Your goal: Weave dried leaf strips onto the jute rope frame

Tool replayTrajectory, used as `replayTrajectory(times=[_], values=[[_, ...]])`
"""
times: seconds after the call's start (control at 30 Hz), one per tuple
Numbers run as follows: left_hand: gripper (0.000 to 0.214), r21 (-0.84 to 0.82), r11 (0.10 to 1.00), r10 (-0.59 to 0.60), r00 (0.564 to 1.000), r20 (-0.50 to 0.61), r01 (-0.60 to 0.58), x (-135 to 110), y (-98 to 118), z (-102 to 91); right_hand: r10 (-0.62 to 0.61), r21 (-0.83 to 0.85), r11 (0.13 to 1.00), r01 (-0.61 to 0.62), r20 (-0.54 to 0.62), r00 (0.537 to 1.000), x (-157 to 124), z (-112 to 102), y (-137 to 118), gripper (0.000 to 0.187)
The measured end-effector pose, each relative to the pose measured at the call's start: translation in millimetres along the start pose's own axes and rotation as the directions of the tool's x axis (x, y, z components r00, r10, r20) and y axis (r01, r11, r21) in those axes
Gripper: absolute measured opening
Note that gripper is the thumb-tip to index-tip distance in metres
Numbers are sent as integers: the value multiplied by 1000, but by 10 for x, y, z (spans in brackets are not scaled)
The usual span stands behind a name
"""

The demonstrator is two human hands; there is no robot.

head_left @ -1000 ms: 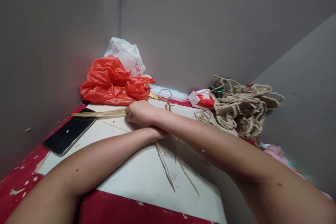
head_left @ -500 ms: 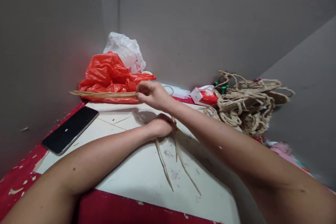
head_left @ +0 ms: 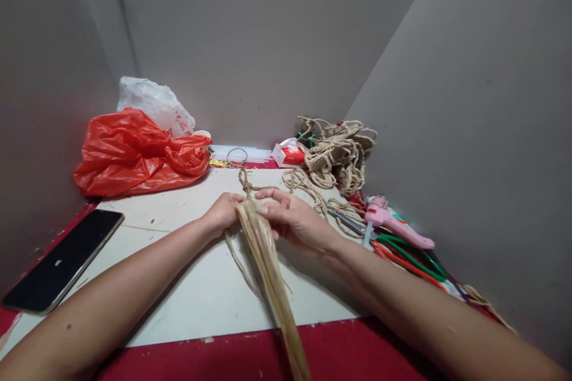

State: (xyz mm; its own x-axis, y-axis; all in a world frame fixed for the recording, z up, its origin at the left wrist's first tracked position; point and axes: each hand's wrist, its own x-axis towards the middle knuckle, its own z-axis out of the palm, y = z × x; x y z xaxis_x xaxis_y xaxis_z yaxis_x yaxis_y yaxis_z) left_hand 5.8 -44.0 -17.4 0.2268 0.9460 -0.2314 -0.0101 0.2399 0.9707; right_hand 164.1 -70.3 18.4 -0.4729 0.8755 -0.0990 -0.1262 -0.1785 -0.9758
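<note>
A long, pale brown dried leaf strip [head_left: 273, 277] runs from between my hands down toward me, past the front edge of the white board [head_left: 196, 303]. Beyond my fingers, a short braided cord [head_left: 245, 183] of the same fibre sticks out away from me. My left hand [head_left: 224, 213] is closed at the spot where cord and strip meet; its fingertips are partly hidden. From the right, my right hand [head_left: 295, 221] has its thumb and fingers on the wide upper part of the strip. Thinner strands [head_left: 241, 265] hang beneath my left hand onto the board.
A phone [head_left: 62, 262] lies at left, with red [head_left: 138, 158] and white plastic bags [head_left: 154, 101] behind. At right are a tissue pack [head_left: 289, 155], a heap of braided rope [head_left: 337, 155], a pink glue gun [head_left: 393, 223] and green-handled scissors [head_left: 409, 256]. Grey walls enclose the table.
My right hand has come back from the far left to beside my left hand. The long strip, which pointed left, now points toward me. The view has turned right.
</note>
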Motion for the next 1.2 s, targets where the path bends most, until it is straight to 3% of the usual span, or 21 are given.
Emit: replayTrajectory(times=[0.07,0.2,0.5,0.8,1.03,1.2], values=[[24,-61,998,-5,1000,20,6,16,-11,-5,87,-12,996,-87,40,995,5,-12,133,47],[19,-45,997,-55,998,29,56,48,5,-14,105,-85,991,-107,-35,994,54,-63,282,43],[19,-24,991,-134,991,19,134,82,113,-44,-21,-312,950,-27,-148,989,-11,-87,155,14],[24,23,999,28,995,-95,-26,32,-3,140,-120,-451,891,46,-135,984,40,-38,276,7],[18,-71,997,-18,988,-152,7,16,40,152,-307,-558,821,121,-254,917,27,-54,242,4],[21,-112,993,-59,989,-138,44,-34,68,202,-340,-657,743,128,-205,918,33,-56,284,6]])
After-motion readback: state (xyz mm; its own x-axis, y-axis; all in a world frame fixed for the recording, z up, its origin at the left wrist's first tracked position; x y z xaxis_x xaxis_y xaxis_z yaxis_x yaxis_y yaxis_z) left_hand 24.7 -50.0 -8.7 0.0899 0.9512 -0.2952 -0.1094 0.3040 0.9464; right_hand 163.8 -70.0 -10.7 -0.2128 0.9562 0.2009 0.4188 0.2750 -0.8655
